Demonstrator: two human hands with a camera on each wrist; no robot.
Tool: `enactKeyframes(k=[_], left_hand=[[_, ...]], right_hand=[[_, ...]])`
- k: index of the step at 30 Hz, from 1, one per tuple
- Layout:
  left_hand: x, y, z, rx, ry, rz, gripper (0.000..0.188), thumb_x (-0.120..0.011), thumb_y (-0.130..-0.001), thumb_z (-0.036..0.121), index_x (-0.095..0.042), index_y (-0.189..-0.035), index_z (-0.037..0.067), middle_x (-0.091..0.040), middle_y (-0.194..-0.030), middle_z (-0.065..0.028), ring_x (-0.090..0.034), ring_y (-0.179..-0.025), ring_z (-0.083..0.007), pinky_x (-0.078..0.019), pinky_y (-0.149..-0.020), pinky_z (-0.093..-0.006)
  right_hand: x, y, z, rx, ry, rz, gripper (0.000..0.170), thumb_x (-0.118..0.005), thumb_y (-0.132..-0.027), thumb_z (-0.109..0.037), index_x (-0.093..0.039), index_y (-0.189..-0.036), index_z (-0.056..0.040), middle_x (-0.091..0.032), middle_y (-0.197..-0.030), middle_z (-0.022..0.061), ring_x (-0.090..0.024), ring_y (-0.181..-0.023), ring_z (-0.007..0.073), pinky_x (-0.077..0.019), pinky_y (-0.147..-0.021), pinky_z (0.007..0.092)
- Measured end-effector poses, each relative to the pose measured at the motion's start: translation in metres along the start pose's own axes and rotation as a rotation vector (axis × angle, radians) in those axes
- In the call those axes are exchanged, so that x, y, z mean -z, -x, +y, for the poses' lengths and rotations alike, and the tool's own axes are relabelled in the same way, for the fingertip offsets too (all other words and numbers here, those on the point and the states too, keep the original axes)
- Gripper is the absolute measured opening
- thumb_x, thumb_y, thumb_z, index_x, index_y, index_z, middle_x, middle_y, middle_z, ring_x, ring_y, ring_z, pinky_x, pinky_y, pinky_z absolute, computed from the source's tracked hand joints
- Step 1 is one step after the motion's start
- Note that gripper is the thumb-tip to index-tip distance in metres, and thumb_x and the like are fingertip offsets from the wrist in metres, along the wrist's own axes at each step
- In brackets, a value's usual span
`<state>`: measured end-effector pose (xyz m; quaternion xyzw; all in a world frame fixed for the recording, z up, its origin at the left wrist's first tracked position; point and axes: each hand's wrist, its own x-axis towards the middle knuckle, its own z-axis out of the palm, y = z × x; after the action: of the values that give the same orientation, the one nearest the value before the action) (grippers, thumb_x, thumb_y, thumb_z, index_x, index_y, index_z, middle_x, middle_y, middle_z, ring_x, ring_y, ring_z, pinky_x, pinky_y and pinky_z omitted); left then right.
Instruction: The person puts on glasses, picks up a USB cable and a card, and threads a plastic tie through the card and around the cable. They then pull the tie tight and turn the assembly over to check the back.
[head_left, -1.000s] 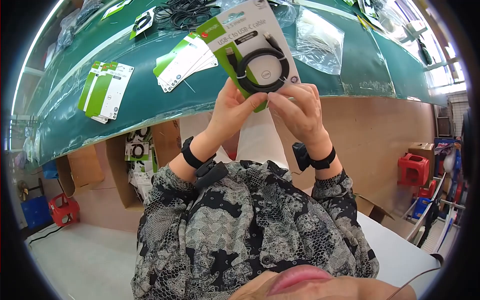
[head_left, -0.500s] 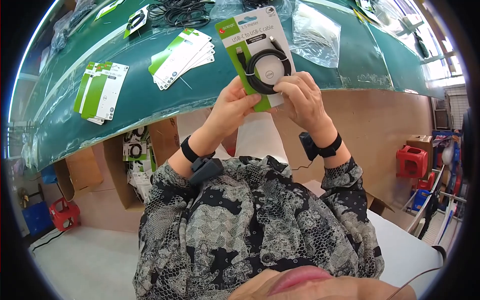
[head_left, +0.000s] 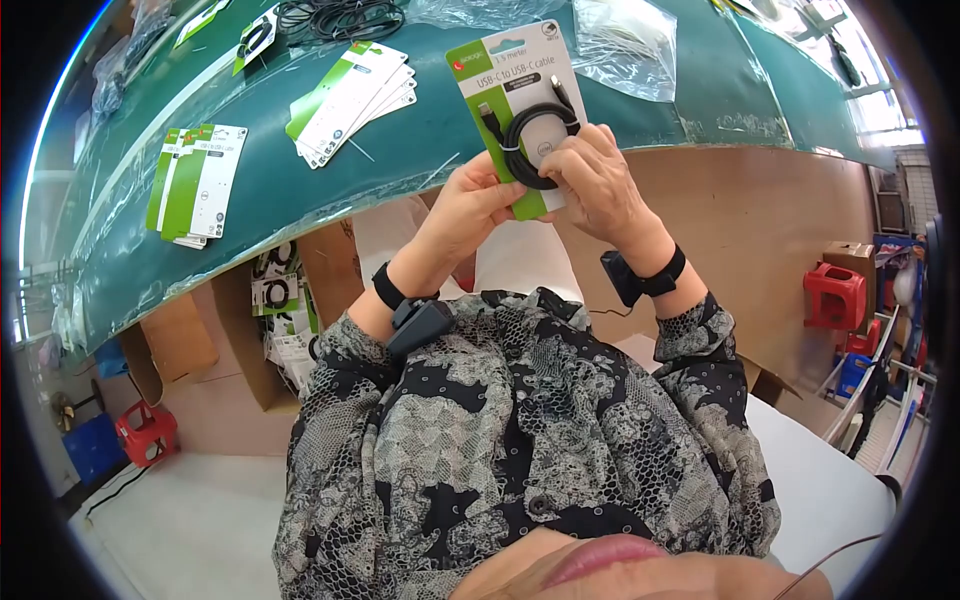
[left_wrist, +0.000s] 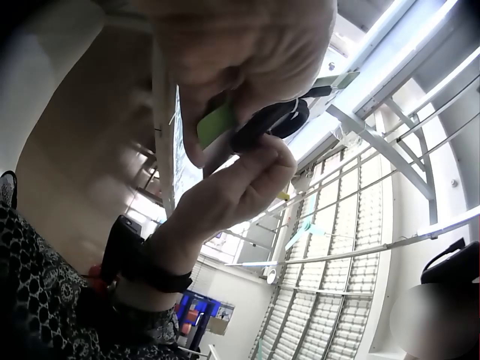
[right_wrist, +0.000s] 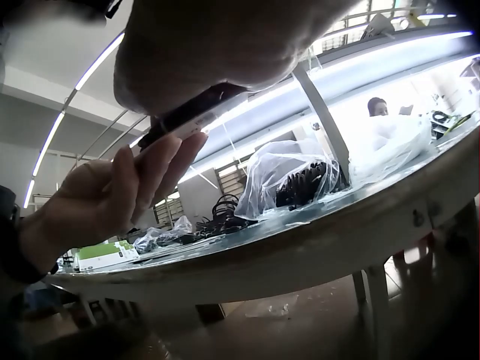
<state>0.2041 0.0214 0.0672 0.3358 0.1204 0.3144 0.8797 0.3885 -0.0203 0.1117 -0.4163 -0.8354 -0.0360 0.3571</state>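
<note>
A green and white cable card (head_left: 512, 70), printed "USB-C to USB-C cable", is held up tilted in front of the body. On its face lies a coiled black cable (head_left: 514, 150) with ties round it. The left hand (head_left: 468, 205) grips the card's lower left edge, thumb on the front. At the coil's lower right, the right hand (head_left: 600, 185) pinches with bent fingers. The left wrist view shows the right hand (left_wrist: 232, 187) with its fingertips against the black coil (left_wrist: 274, 124). Seen from the right wrist, the left hand (right_wrist: 112, 191) has its fingers behind the card.
On the green table (head_left: 270, 190) lie a fanned stack of cards (head_left: 345, 100), another stack (head_left: 205, 185), loose black cables (head_left: 340, 18) and a clear bag (head_left: 625, 45). Below stands a carton (head_left: 240, 340) holding packed cards. Red stools (head_left: 835, 295) stand on the floor.
The card has come down and slightly right, turning more upright from its first tilt. The right hand has shifted from the card's bottom edge up to the coil's right side.
</note>
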Motion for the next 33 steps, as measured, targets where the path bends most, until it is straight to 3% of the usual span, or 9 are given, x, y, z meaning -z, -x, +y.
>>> enactKeyframes(k=[11, 16, 19, 23, 24, 26, 27, 32, 33], left_hand=[[-0.029, 0.004, 0.001, -0.046, 0.082, 0.217, 0.039, -0.054, -0.091, 0.002, -0.04, -0.127, 0.005, -0.056, -0.117, -0.0071, -0.056, -0.109, -0.0188, -0.0528, -0.089, -0.0384], [-0.02, 0.004, -0.005, -0.242, -0.174, 0.212, 0.035, -0.057, -0.091, 0.006, -0.044, -0.123, 0.006, -0.058, -0.115, -0.0058, -0.058, -0.105, -0.0167, -0.0526, -0.084, -0.0337], [-0.012, 0.006, -0.003, -0.254, -0.319, 0.211, 0.03, -0.059, -0.089, 0.004, -0.05, -0.118, 0.005, -0.059, -0.113, -0.0077, -0.059, -0.103, -0.0178, -0.0521, -0.082, -0.0325], [-0.016, 0.009, 0.011, -0.272, -1.007, 0.24, 0.025, -0.062, -0.084, 0.001, -0.06, -0.109, 0.005, -0.06, -0.111, -0.0131, -0.061, -0.103, -0.024, -0.0507, -0.086, -0.0357], [-0.018, 0.005, 0.016, -0.494, -1.097, 0.123, 0.027, -0.064, -0.082, 0.002, -0.062, -0.108, 0.006, -0.06, -0.112, -0.0144, -0.06, -0.104, -0.026, -0.0504, -0.087, -0.0366], [-0.026, -0.001, 0.027, -0.939, -1.24, -0.121, 0.029, -0.066, -0.077, 0.002, -0.065, -0.105, 0.007, -0.058, -0.113, -0.017, -0.059, -0.106, -0.03, -0.0497, -0.089, -0.0383], [-0.027, -0.002, 0.031, -0.942, -1.243, -0.124, 0.029, -0.066, -0.077, 0.002, -0.065, -0.105, 0.007, -0.058, -0.113, -0.017, -0.059, -0.106, -0.03, -0.0497, -0.089, -0.0383], [-0.029, -0.003, 0.048, -1.023, -1.399, -0.262, 0.041, -0.073, -0.069, 0.001, -0.062, -0.109, 0.004, -0.057, -0.114, -0.0213, -0.058, -0.108, -0.0352, -0.0498, -0.09, -0.0391], [-0.03, -0.003, 0.05, -1.024, -1.421, -0.263, 0.042, -0.074, -0.069, 0.001, -0.062, -0.109, 0.005, -0.057, -0.114, -0.021, -0.059, -0.108, -0.0349, -0.0497, -0.091, -0.04]], right_hand=[[0.002, 0.0, -0.017, -0.027, 0.09, 0.243, 0.014, -0.063, -0.075, 0.001, -0.06, -0.087, -0.0065, -0.06, -0.082, 0.0059, -0.053, -0.075, 0.0232, -0.0416, -0.071, 0.034], [0.002, 0.014, -0.03, -0.184, -0.09, 0.247, 0.011, -0.064, -0.076, 0.0, -0.063, -0.086, -0.0042, -0.062, -0.084, 0.0073, -0.056, -0.08, 0.0235, -0.0446, -0.073, 0.0336], [-0.002, 0.015, -0.039, -0.532, -0.451, 0.233, 0.005, -0.067, -0.077, -0.002, -0.065, -0.082, -0.0015, -0.063, -0.082, 0.0065, -0.058, -0.084, 0.0227, -0.0461, -0.072, 0.033], [-0.007, 0.022, -0.03, -0.444, -0.505, 0.265, 0.015, -0.066, -0.081, -0.004, -0.065, -0.096, -0.005, -0.064, -0.09, 0.0098, -0.064, -0.075, 0.0212, -0.0514, -0.064, 0.028], [-0.006, 0.024, -0.032, -0.438, -0.5, 0.276, 0.015, -0.066, -0.081, -0.004, -0.065, -0.096, -0.005, -0.064, -0.09, 0.0098, -0.064, -0.075, 0.0212, -0.0514, -0.064, 0.028], [0.006, 0.024, -0.055, -0.605, -1.07, 0.406, 0.026, -0.064, -0.084, -0.009, -0.06, -0.109, -0.0023, -0.064, -0.098, 0.0109, -0.065, -0.084, 0.021, -0.053, -0.071, 0.0277], [0.009, 0.023, -0.062, -0.683, -1.361, 0.461, 0.032, -0.063, -0.085, -0.011, -0.057, -0.115, -0.0009, -0.064, -0.102, 0.0115, -0.065, -0.089, 0.0209, -0.0538, -0.074, 0.0276], [0.025, 0.033, -0.06, -0.682, -1.713, 0.324, 0.05, -0.06, -0.089, -0.022, -0.044, -0.128, 0.0039, -0.059, -0.116, 0.0145, -0.062, -0.101, 0.0218, -0.0541, -0.082, 0.0295], [0.027, 0.038, -0.063, -0.729, -1.977, 0.362, 0.05, -0.056, -0.091, -0.024, -0.041, -0.13, 0.0026, -0.055, -0.121, 0.0165, -0.059, -0.106, 0.0234, -0.0525, -0.085, 0.0314]])
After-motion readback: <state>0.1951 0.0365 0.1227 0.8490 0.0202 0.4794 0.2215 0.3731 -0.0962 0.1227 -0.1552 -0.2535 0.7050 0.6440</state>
